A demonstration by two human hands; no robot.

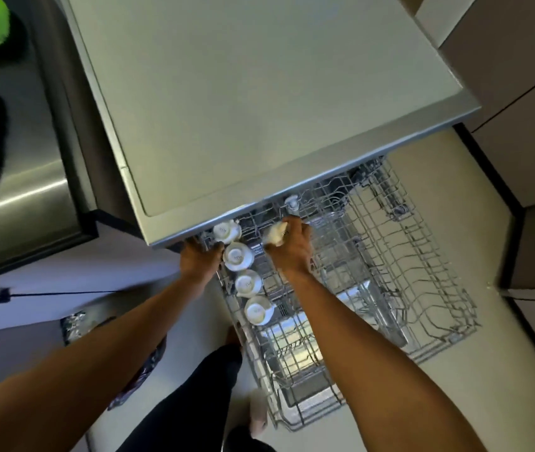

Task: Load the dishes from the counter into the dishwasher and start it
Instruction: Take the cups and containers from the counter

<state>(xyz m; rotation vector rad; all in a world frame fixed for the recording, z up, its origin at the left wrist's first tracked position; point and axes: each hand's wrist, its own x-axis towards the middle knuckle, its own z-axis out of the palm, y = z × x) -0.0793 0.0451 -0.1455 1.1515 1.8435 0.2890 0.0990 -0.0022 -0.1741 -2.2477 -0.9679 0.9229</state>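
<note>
Clasps a blurred white cup [274,235] in curled fingers of the right hand [292,252], at its 10 o'clock. Rests the left hand [199,257] at the wire rack's [254,349] left rim, fingertips hidden, grip unclear. Just at 3 o'clock, inside the rack: four upturned white cups [238,256] in a row.

Black trousers [217,380] are worn; left hand [199,256] and right hand [292,247] bare.

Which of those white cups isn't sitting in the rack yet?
The cup held in the right hand; the other four stand upside down in a row along the left side of the rack.
</note>
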